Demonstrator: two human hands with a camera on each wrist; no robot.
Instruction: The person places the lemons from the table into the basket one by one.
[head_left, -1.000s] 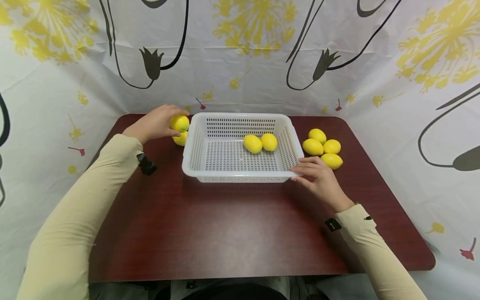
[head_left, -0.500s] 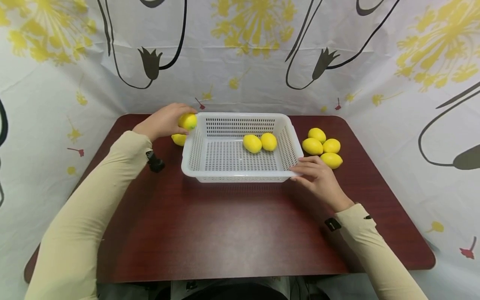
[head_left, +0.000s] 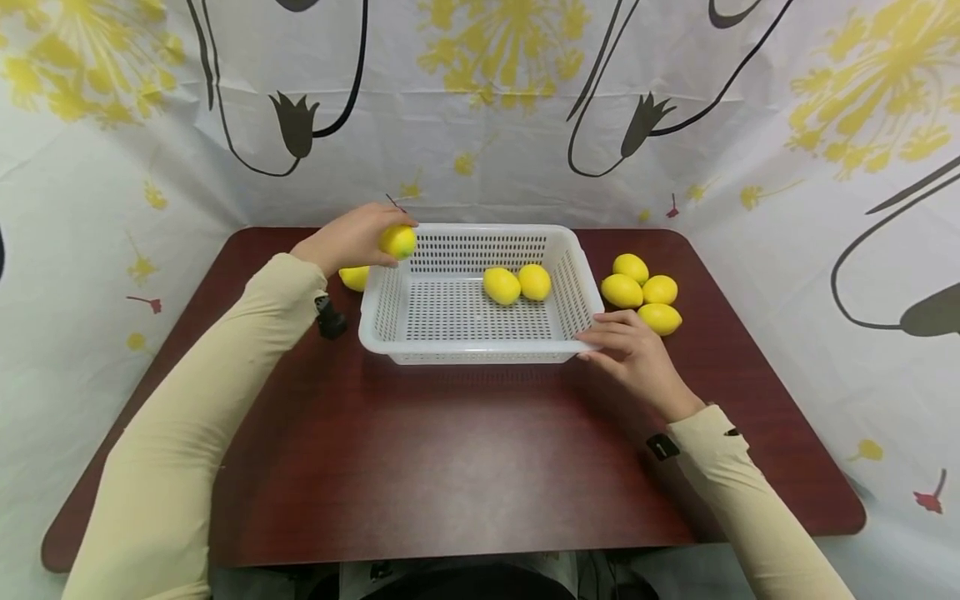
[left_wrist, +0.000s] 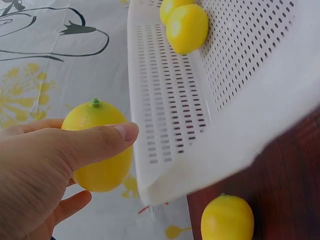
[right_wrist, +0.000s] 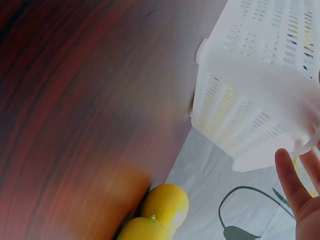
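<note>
A lemon [left_wrist: 102,170] is pinched between the thumb and fingers of my left hand [head_left: 356,237]. In the head view that hand is over the back left corner of the white plastic basket [head_left: 480,347], lemon at rim height. Two more lemons [head_left: 501,286] lie side by side on the basket floor, right of its middle. My right hand [head_left: 637,358] holds the front right corner of the basket, fingers over the rim and thumb at the front; the right wrist view catches only part of it. Another lemon [left_wrist: 227,220] sits on the table just left of the basket.
Several lemons [head_left: 622,291] are clustered on the dark red-brown table [head_left: 480,467] right of the basket, close to my right hand. A patterned white cloth [head_left: 480,183] stands behind the table and along both sides.
My left hand has moved right with its lemon, from beside the basket to over its back left corner. The right hand and basket have stayed in place.
</note>
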